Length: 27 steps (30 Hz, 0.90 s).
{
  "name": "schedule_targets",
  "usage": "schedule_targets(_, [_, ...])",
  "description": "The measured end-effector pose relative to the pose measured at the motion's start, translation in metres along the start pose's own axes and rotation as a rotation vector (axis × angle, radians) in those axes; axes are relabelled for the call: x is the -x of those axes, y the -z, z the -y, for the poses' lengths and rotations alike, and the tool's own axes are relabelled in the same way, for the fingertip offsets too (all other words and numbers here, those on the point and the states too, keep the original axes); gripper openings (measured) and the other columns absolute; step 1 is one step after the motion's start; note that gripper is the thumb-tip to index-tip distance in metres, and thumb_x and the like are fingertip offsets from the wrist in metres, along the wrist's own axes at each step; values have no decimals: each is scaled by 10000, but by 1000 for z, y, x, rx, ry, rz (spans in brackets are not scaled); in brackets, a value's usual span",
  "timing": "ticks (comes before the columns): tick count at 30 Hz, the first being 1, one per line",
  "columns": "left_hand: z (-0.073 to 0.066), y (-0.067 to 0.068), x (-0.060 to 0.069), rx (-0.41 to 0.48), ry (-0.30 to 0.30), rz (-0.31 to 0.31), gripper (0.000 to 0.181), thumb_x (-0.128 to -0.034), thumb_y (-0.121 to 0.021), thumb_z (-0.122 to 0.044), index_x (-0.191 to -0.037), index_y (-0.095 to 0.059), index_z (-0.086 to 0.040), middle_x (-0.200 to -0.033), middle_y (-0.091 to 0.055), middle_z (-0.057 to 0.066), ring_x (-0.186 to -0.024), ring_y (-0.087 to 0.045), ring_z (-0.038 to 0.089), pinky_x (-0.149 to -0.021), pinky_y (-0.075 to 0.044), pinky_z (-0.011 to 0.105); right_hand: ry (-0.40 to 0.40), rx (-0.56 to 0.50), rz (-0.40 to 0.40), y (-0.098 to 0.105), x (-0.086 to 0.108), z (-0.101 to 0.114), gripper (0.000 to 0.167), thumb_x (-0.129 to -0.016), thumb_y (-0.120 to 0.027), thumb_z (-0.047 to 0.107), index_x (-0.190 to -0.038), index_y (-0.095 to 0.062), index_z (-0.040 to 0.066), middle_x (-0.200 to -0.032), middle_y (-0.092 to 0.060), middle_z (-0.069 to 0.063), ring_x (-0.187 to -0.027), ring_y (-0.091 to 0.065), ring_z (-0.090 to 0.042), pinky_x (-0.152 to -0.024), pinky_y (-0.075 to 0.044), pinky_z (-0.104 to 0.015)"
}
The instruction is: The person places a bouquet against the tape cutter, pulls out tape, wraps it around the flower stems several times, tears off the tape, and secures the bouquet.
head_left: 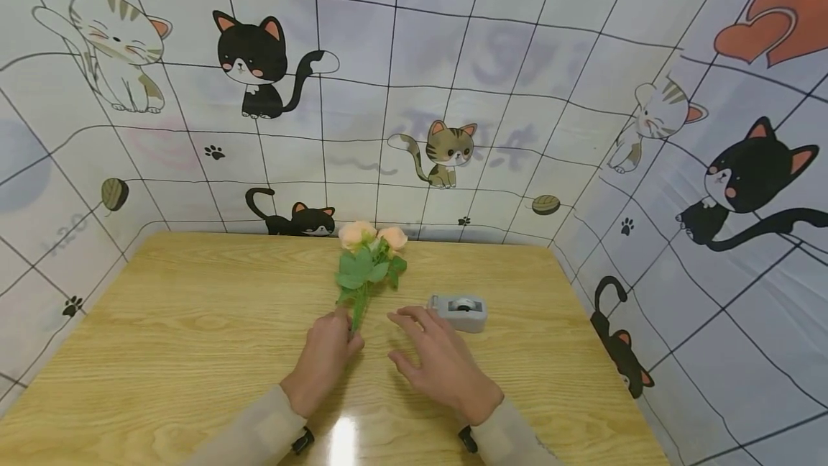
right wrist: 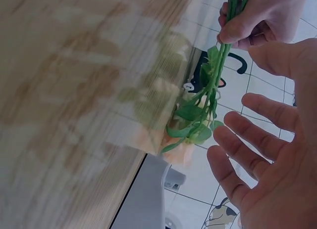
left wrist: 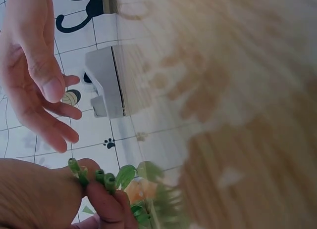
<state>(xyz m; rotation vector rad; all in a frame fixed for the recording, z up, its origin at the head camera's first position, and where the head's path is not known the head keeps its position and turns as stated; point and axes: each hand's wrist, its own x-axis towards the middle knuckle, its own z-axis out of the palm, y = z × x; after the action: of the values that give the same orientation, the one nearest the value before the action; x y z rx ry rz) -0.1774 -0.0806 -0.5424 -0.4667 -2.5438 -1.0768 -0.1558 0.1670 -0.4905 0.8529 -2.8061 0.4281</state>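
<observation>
A small bunch of artificial flowers [head_left: 362,272] with peach blooms and green leaves points toward the back of the table. My left hand [head_left: 325,354] grips its green stems [right wrist: 223,66] near their lower ends. In the left wrist view, several cut stem ends [left wrist: 105,179] poke out beside the thumb. To the right, my right hand [head_left: 443,365] hovers with its fingers spread and holds nothing. Just beyond its fingers a grey tape dispenser [head_left: 461,313] stands on the table.
The glossy wood-grain table [head_left: 194,322] reflects light near its front. A white cloth backdrop [head_left: 362,113] printed with cats and grid lines rises behind the table and along both sides.
</observation>
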Motion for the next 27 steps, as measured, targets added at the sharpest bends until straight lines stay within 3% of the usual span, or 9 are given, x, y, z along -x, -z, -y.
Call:
schedule_targets(2, [-5, 0, -1, -12, 33, 25, 242, -940, -688, 98, -838, -541, -65, -690, -458, -27, -581, -407, 78, -468, -333, 191, -8, 6, -1, 1, 0, -2, 632, -1106, -835, 416, -1663, -625, 202, -1614, -676, -62, -1478, -690, -347, -1301, -531, -620])
schedule_targets(4, [-21, 8, -3, -23, 100, 63, 297, -952, -713, 107, -825, -525, -85, -694, -432, -45, -583, -402, 80, -473, -332, 181, -23, 7, -2, 2, 0, -5, 635, -1106, -835, 416, -1664, -625, 195, -1626, -668, -70, -1488, -681, -366, -1267, -551, -641])
schedule_targets(9, [-31, 11, -5, -58, 183, 128, 288, -1009, -696, 106, -858, -533, -76, -701, -380, -67, -582, -380, 84, -472, -302, 183, -66, -1, 3, 5, 0, -15, 623, -1113, -830, 392, -1666, -624, 193, -1638, -657, -90, -1509, -650, -395, -1230, -545, -692])
schedule_targets(13, [-31, 12, -6, -51, 194, 166, 231, -1050, -698, 90, -910, -562, -34, -690, -383, -59, -560, -377, 86, -463, -289, 181, -99, 9, 17, 9, -1, -24, 609, -1116, -829, 370, -1662, -631, 186, -1660, -648, -107, -1521, -621, -403, -1215, -526, -702])
schedule_targets(17, [-33, 15, -7, -17, 209, 204, 172, -1059, -736, 68, -954, -612, 11, -692, -487, -8, -544, -444, 100, -455, -331, 185, -138, 34, 24, 12, -1, -32, 588, -1107, -843, 338, -1639, -653, 172, -1668, -641, -125, -1530, -608, -421, -1237, -499, -717])
schedule_targets(25, [-36, 21, -8, -8, 213, 217, 193, -1025, -815, 37, -952, -637, 15, -750, -528, 22, -626, -464, 129, -499, -365, 222, -217, 70, 15, 18, -5, -56, 637, -1043, -921, 270, -1619, -670, 165, -1699, -600, -156, -1566, -552, -449, -1246, -421, -745])
schedule_targets(27, [-38, 23, -8, -6, 218, 218, 171, -1023, -831, 25, -989, -664, 35, -790, -598, 60, -637, -483, 131, -510, -393, 232, -245, 69, 23, 18, -5, -62, 663, -1031, -935, 259, -1627, -662, 162, -1705, -591, -169, -1570, -546, -464, -1245, -416, -756])
